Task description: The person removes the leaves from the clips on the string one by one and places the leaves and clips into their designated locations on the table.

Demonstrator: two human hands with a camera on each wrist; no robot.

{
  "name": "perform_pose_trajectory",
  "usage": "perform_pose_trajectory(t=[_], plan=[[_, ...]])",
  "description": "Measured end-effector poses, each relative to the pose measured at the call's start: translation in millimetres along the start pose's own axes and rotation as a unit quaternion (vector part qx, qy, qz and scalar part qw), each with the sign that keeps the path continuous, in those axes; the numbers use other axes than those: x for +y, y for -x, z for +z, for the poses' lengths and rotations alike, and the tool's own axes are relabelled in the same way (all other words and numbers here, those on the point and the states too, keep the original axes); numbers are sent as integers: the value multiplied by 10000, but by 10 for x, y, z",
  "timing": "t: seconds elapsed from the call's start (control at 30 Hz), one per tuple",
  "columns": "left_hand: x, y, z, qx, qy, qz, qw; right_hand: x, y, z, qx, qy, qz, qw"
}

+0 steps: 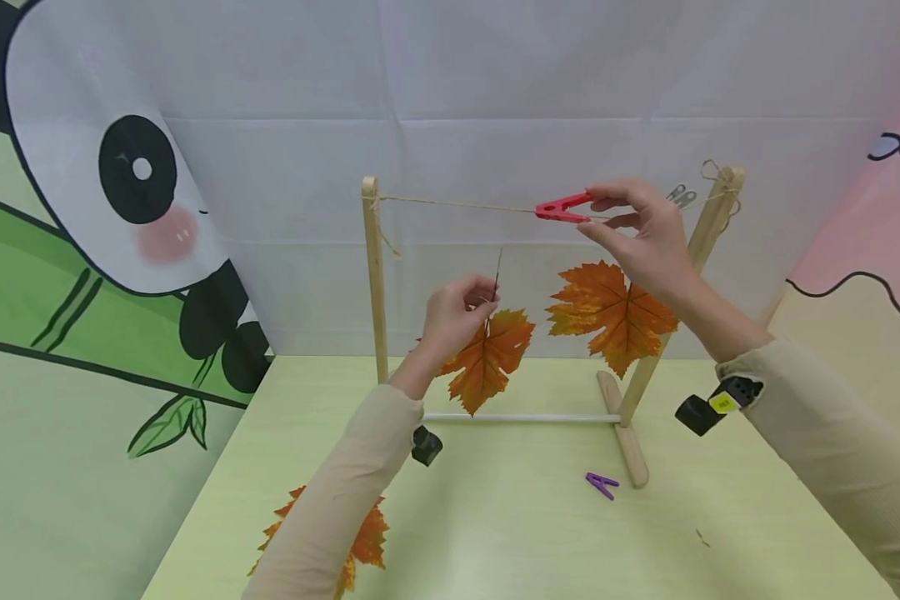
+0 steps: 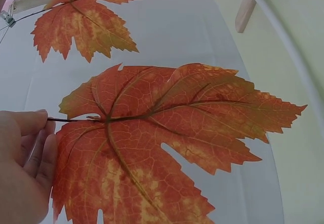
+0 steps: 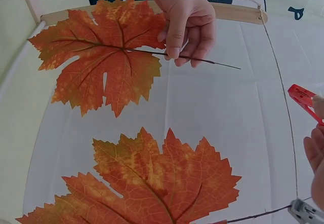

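My left hand (image 1: 457,315) pinches the thin dark stem of an orange maple leaf (image 1: 487,367); the stem's tip points up and the leaf hangs below the fingers. My right hand (image 1: 645,237) grips a red clothespin (image 1: 558,210) by its handle ends, thumb below and fingers above. The clothespin's nose is at the string (image 1: 450,204); whether it bites the string I cannot tell. A second orange leaf (image 1: 607,312) hangs near the right post, its stem held at the string by a grey metal-looking clip (image 3: 305,211), partly behind my right hand in the head view.
Two wooden posts, left (image 1: 375,283) and right (image 1: 708,225), carry the string; a white rod (image 1: 525,417) joins them low down. A purple clothespin (image 1: 602,485) lies on the table (image 1: 495,517). Another leaf (image 1: 367,537) lies front left, partly under my left sleeve.
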State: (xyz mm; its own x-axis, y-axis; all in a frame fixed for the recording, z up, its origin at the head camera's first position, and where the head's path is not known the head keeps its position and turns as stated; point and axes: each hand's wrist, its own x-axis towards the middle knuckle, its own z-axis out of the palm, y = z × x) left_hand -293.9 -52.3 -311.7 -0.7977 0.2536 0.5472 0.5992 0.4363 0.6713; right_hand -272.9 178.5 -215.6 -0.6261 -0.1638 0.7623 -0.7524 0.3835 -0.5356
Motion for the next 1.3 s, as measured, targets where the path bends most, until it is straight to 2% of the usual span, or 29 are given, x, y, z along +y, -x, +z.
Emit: perform_pose_trajectory(t=[0.3,0.57,0.8,1.07,1.3], plan=[[-124,101,-16,65,-13,-169,9998,-3,97,8,-33,-116,-146,9998],[-201,224,-27,52,59,-395,9992,48,226,26,-94,5,-23,10000],[-290,323,-25,140,185,-551,9982,65,354,13,-67,-151,51,9998],[-389,428,-7,211,395,-763,9961,80,565,5,-235,120,364,9990],[-461,513,15,253,374,-1041,9935,-101,731,25,-360,208,591,9974]])
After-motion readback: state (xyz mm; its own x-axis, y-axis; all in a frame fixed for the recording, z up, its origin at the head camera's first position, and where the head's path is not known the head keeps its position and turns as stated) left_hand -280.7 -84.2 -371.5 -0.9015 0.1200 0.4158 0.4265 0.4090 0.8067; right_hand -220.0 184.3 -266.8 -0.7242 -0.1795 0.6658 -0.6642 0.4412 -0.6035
